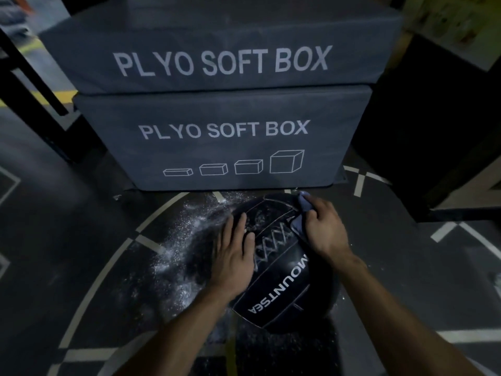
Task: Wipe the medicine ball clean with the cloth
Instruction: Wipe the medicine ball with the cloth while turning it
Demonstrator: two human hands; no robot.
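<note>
Dark gym flooring (67,267) with pale painted lines and a curved arc fills the lower part of the view, and the light is dim. Behind, two grey padded boxes are stacked: the upper plyo box (222,50) sits on the lower plyo box (225,142), both printed with "PLYO SOFT BOX", and the lower one also shows four small box drawings. On the floor just in front of the lower box lies the black medicine ball (279,289), with white lettering "MOUNTSEA" and a zigzag lacing on its top. White powder (184,240) is scattered over the floor on the left of the ball, and some specks are also on the far left part of the ball itself. The left hand (235,256) rests flat on the upper left side of the ball, fingers stretched out and together, palm down, gripping nothing. The right hand (325,229) is clenched around a bluish-grey cloth (298,223) and presses it on the far right part of the ball; a part of the cloth comes out above the knuckles and another part hangs below the fingers, against the ball surface. Both forearms are bare and come from the bottom of the view.
</note>
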